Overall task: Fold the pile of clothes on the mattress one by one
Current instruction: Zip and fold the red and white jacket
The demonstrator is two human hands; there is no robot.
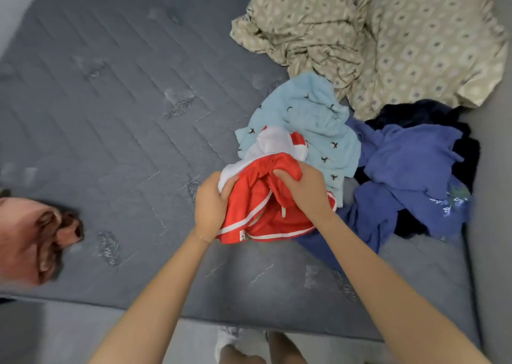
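Red garment [257,197] (shorts, perhaps) gripped by both hands [211,204] [306,193].

a bedroom: bare quilted mattress [110,114], strewn clothes [388,44].

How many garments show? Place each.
6: beige patterned cloth top right; light blue top mid-pile; red-and-white garment held by left hand and right hand; blue garment right; navy garment beneath it; pink garment far left. More may be hidden.

Red white-striped garment [263,211], grey quilted mattress [110,100], perhaps pinkish cloth [27,239]
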